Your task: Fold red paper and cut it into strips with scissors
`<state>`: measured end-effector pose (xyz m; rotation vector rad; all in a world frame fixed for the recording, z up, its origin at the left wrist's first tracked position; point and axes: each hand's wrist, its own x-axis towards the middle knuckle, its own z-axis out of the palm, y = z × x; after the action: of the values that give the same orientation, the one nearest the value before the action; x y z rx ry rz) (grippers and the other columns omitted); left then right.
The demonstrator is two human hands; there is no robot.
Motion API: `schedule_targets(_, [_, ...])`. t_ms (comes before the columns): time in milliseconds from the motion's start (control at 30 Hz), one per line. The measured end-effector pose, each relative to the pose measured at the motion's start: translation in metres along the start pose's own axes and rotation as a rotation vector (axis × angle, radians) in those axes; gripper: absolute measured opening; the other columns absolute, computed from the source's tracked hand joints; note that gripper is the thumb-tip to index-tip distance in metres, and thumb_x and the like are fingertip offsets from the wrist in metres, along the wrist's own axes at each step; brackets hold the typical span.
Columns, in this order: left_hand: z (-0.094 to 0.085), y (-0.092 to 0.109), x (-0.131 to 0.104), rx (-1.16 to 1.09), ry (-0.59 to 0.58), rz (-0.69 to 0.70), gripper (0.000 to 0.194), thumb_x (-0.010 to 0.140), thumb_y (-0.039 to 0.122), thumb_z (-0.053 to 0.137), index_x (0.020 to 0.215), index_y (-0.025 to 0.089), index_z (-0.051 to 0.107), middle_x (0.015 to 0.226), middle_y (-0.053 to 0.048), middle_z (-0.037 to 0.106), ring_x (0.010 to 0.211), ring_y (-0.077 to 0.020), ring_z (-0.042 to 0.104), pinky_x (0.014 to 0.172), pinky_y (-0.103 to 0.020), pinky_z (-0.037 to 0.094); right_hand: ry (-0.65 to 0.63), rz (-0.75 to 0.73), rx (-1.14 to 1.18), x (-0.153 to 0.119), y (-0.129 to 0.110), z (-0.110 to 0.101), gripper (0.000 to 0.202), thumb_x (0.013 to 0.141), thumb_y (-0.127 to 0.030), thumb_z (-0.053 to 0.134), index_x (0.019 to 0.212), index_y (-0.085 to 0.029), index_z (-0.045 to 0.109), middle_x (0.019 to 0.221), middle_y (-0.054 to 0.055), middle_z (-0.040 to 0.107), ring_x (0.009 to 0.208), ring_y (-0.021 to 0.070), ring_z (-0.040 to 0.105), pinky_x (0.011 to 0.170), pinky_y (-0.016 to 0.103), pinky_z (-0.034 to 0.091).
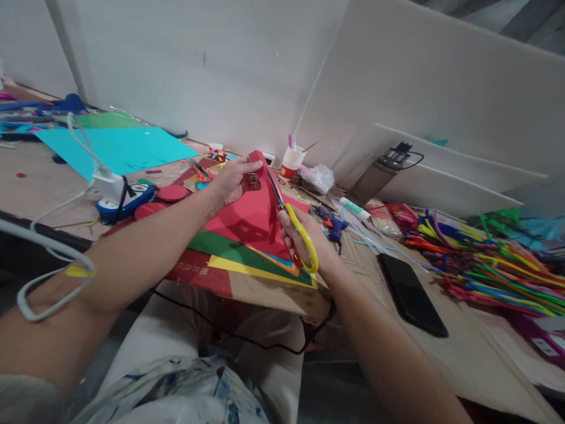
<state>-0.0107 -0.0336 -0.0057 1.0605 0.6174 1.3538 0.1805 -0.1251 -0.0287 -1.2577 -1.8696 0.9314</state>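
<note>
My left hand (237,179) pinches the upper edge of a red paper (260,203), which hangs upright over the pile. In my right hand (304,235) are scissors with yellow handles (312,250), their metal blades pointing up and left along the red paper's right side. The blades lie close together; whether they touch the paper is hard to tell. Under both hands lies a stack of coloured sheets: red on top, then a green sheet (220,246) and a yellow sheet (233,267), with orange and blue edges showing at the right.
Left of the stack are a blue-and-white device (119,206) with a white plug, and a cyan sheet (119,153). Behind stands a paper cup (292,162). To the right lie a bottle (375,176), a glue gun (336,227), a black phone (412,294) and coloured pipe cleaners (498,265).
</note>
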Motion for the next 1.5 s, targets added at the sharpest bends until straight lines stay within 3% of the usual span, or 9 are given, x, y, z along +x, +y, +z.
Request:
schedule_targets(433, [0.0004,0.0001,0.0004,-0.02,0.011,-0.031,0.008,0.075,0.016,0.068,0.077,0.014,0.061,0.067,-0.001,0.065,0.056,-0.0106,0.06,0.06,-0.025,0.05,0.011,-0.028,-0.036,-0.0006,-0.0058,-0.0001,0.048,0.085,-0.069,0.044,0.077,-0.022,0.045,0.057,-0.004,0.048,0.043,0.0088,0.043,0.04,0.02,0.035])
schedule_targets(767, [-0.0037,-0.0029,0.0047,-0.023,0.017,0.012,0.012,0.077,0.022,0.068,0.076,0.014,0.058,0.063,0.0,0.063,0.05,-0.009,0.056,0.052,-0.022,0.046,-0.001,-0.012,-0.041,-0.0007,-0.0082,-0.0007,0.05,0.084,-0.07,0.043,0.078,-0.021,0.045,0.056,-0.004,0.048,0.042,0.0091,0.044,0.041,0.021,0.036])
schedule_targets(1100, [-0.0026,-0.0023,0.0024,0.039,0.009,0.016,0.011,0.077,0.017,0.066,0.072,0.014,0.058,0.06,0.001,0.06,0.048,-0.0079,0.053,0.051,-0.022,0.044,-0.008,-0.051,-0.095,0.0015,-0.0005,-0.0011,0.048,0.086,-0.068,0.041,0.078,-0.021,0.045,0.059,-0.003,0.051,0.046,0.01,0.045,0.044,0.021,0.035])
schedule_targets(1500, [-0.0034,-0.0033,0.0033,0.033,0.0,0.027,0.008,0.077,0.018,0.066,0.075,0.014,0.06,0.062,0.0,0.061,0.052,-0.0091,0.057,0.056,-0.024,0.048,-0.027,-0.043,-0.097,0.0008,-0.0039,-0.0018,0.047,0.087,-0.068,0.04,0.08,-0.022,0.045,0.061,-0.003,0.051,0.045,0.0096,0.045,0.043,0.021,0.037])
